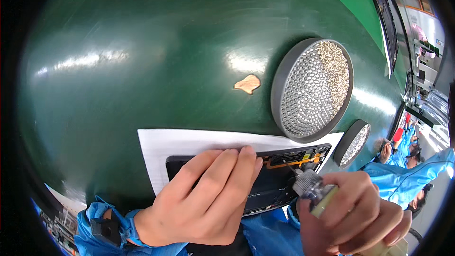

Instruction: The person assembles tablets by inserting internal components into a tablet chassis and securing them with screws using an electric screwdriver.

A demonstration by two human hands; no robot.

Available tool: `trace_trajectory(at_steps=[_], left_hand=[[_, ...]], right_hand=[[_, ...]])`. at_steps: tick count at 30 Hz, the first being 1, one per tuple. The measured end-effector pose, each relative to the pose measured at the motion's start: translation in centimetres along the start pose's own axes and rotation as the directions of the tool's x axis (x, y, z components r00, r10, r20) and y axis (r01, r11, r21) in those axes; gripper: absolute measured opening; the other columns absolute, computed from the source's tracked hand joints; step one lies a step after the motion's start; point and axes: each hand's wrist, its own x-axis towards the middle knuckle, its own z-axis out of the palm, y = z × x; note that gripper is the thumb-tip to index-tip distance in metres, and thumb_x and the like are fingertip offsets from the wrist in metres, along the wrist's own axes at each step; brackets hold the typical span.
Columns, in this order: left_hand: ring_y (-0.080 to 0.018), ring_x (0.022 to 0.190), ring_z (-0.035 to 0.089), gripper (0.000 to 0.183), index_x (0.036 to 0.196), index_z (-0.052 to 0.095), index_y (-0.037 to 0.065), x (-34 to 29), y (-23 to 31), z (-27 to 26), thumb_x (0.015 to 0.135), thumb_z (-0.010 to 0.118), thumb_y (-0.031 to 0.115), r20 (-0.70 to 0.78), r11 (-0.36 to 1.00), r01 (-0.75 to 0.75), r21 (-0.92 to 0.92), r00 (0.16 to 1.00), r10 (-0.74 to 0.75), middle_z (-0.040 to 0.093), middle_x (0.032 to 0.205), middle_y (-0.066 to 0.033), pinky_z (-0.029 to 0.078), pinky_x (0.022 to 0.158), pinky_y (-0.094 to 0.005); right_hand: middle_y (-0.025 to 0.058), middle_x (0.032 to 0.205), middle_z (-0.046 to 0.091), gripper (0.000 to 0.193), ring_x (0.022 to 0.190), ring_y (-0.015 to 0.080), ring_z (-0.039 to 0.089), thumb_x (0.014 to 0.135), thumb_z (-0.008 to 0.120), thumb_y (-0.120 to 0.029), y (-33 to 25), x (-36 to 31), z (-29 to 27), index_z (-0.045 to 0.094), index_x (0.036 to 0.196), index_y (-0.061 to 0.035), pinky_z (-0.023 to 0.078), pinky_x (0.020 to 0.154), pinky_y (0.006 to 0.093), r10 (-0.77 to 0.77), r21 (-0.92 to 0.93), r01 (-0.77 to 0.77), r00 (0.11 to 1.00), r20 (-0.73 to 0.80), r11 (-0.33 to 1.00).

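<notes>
My left hand (pixel 204 196) lies flat on a black flat device (pixel 265 185), fingers together, pressing it onto a white sheet (pixel 161 144). My right hand (pixel 353 213) grips an electric screwdriver (pixel 315 187) whose thin bit points at an orange strip (pixel 291 162) along the device's upper edge. The tip stands at or just above the strip; contact is unclear.
The sheet rests on a dark green glossy table (pixel 142 57) with a chipped tan patch (pixel 247 84). A round grey tray of small screws (pixel 313 89) sits just beyond the device, a smaller one (pixel 353 142) to its right. People in blue coats (pixel 403 147) work further right.
</notes>
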Motion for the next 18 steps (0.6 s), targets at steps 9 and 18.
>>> trace_trajectory(at_steps=[9, 18], left_hand=[[-0.0291, 0.105, 0.068, 0.036, 0.104, 0.083, -0.006, 0.0, 0.0, -0.4, 0.072, 0.08, 0.011, 0.014, 1.0, 0.004, -0.024, 1.0, -0.004, 0.073, 0.12, -0.0157, 0.06, 0.083, -0.0382], [-0.0287, 0.104, 0.068, 0.033, 0.102, 0.084, -0.005, -0.4, 0.2, 0.0, 0.073, 0.083, 0.01, 0.001, 1.0, 0.016, -0.025, 1.0, -0.016, 0.073, 0.119, -0.0156, 0.06, 0.083, -0.0385]], right_hand=[[0.0033, 0.097, 0.054, 0.075, 0.067, 0.0134, 0.051, 0.101, 0.076, -0.046, 0.6, -0.4, 2.2, 0.038, 0.15, -0.0035, 0.045, 0.05, 0.0285, -0.051, 0.079, 0.05, 0.999, 0.013, 0.996], [0.0163, 0.055, 0.061, 0.036, 0.034, 0.0216, 0.054, 0.099, 0.055, -0.003, 0.8, -5.4, 0.6, 0.038, 0.068, -0.0095, 0.033, 0.029, 0.0326, 0.084, 0.56, -0.012, 0.991, -0.103, 0.829]])
